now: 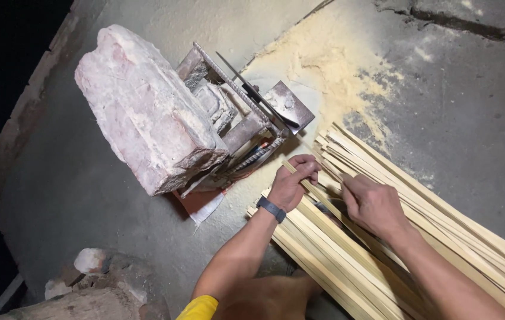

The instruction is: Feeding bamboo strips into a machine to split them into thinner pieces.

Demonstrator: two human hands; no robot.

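Bamboo strips (442,237), light, stiff, springy: our left hand (293,185) pinches one strip's end at twelve o'clock; our right hand (374,204) clamps the bundle, best gripped near the ends.

Pale stone block (146,112) weighs a metal frame (246,112) (sawdust (329,65) beside it).

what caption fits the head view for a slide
Both hands, left hand and right hand, grip thin wooden strips beside a stone-weighted blade jig.
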